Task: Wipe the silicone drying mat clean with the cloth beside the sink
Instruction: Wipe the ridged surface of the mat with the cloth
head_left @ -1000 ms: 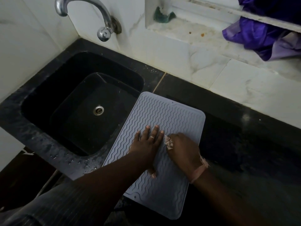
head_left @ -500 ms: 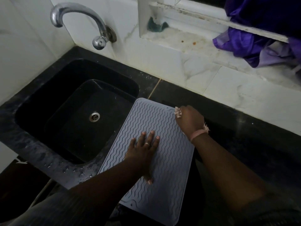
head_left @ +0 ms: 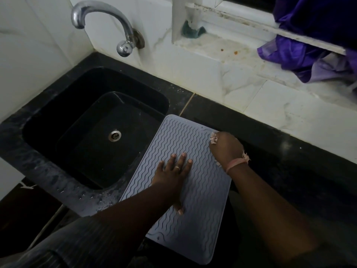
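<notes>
My left hand lies flat on the mat, fingers straight and spread, thumb stretched toward me, a ring on one finger. My right hand is curled over the cloth at the mat's far right corner; only a pale frayed bit of it pokes out past my knuckles, and a pink band circles that wrist. The grey mat, ribbed with wavy lines, sits on the black tabletop just right of the sink, its left edge reaching the sink rim. A tap curves out from the wall above the basin. Purple fabric hangs over the window ledge.
</notes>
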A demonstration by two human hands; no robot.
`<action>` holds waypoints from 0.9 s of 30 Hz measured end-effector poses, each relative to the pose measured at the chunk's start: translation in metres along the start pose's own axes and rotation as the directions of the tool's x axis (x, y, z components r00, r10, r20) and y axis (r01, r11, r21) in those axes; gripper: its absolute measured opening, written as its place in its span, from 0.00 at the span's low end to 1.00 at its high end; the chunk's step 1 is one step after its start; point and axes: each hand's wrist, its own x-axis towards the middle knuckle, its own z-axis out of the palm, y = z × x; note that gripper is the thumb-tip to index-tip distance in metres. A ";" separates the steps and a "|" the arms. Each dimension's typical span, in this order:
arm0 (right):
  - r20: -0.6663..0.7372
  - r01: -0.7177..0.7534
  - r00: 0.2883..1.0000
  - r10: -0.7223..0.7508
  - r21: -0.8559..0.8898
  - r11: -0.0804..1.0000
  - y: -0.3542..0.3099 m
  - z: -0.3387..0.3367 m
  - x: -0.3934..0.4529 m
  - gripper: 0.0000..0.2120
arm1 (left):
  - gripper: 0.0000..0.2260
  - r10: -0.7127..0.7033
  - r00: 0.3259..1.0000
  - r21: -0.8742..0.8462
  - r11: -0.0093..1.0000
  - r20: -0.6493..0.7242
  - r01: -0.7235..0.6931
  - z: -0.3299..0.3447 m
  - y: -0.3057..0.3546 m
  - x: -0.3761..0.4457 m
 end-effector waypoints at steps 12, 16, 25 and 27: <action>0.152 -0.046 0.988 0.018 0.187 0.981 -0.027 0.002 -0.112 0.17 | 0.71 -0.023 0.999 0.043 0.999 -0.045 0.025 0.004 0.001 -0.002; 0.148 -0.001 0.989 -0.030 0.201 0.980 -0.029 0.011 -0.151 0.22 | 0.69 -0.008 0.998 0.038 0.999 -0.067 0.010 0.004 -0.002 -0.004; 0.125 -0.109 0.990 0.072 0.321 0.941 -0.017 -0.007 -0.123 0.14 | 0.54 0.124 0.979 0.014 0.992 -0.163 -0.123 0.019 -0.013 -0.025; 0.030 -0.058 0.998 0.052 0.249 0.967 -0.018 -0.008 -0.109 0.12 | 0.49 0.145 0.976 0.012 0.989 -0.165 -0.145 0.027 -0.016 -0.031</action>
